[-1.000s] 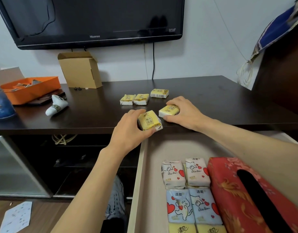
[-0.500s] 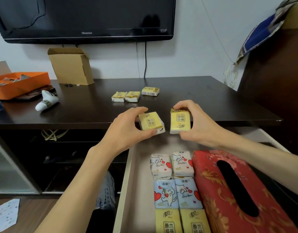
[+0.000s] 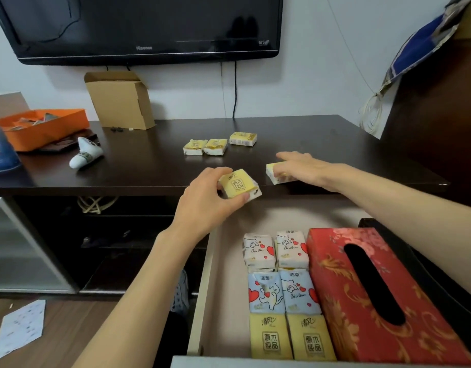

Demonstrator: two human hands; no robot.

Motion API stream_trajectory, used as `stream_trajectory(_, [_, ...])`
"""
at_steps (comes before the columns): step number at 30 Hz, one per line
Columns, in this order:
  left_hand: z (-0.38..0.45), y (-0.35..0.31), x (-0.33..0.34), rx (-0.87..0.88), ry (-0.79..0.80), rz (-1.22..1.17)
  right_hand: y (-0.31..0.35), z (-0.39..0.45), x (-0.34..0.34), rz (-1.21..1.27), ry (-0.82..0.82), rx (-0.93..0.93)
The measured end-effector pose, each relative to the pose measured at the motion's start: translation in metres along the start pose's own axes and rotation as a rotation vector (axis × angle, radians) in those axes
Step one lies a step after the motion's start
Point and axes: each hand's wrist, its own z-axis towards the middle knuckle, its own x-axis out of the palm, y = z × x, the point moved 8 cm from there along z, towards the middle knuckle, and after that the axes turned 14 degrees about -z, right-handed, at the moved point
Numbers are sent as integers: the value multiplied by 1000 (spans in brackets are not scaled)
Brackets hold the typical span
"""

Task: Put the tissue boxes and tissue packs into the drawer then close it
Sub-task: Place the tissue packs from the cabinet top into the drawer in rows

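The drawer (image 3: 223,261) stands pulled out below the dark tabletop (image 3: 149,168). Inside lie a red floral tissue box (image 3: 332,274) on the right and, beside it, two columns of tissue packs: white (image 3: 258,251), blue (image 3: 266,290), yellow (image 3: 271,338). My left hand (image 3: 202,205) holds a yellow tissue pack (image 3: 238,184) just over the table's front edge, above the drawer's back. My right hand (image 3: 300,168) lies curled over another yellow pack (image 3: 272,173) resting on the tabletop near its edge. Three more yellow packs (image 3: 215,146) sit farther back.
A cardboard box (image 3: 120,102), an orange tray (image 3: 43,128), a white ceramic piece (image 3: 85,155) and a blue bottle (image 3: 0,150) occupy the table's left and back. A TV (image 3: 149,22) hangs above. A dark cabinet (image 3: 441,115) rises at the right. Paper (image 3: 19,328) lies on the floor.
My right hand carried its yellow pack up off the table, then brought it back down onto the tabletop near the edge. My left hand kept its pack, staying near the table's front edge.
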Motion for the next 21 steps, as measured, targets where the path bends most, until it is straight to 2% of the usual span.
stream_trajectory(2, [2, -2, 5, 11, -3, 29, -2, -4, -4, -45, -19, -68])
stream_trajectory(6, [3, -3, 10, 20, -13, 84, -5, -10, -16, -302, -319, -109])
stream_trajectory(7, [2, -3, 11, 18, -9, 98, -7, -12, -16, -321, -341, -84])
stream_trajectory(9, [0, 0, 12, 10, 7, 124, -10, -16, -7, -337, -293, -78])
stream_trajectory(14, [-1, 4, 7, 3, 23, 144, 3, -17, 4, -389, -170, -270])
stream_trajectory(17, [-2, 4, 5, -31, 50, 64, 4, -10, 2, -239, -91, -288])
stream_trajectory(21, [-8, 7, 11, -107, 189, -45, 1, -17, -6, -23, -122, -298])
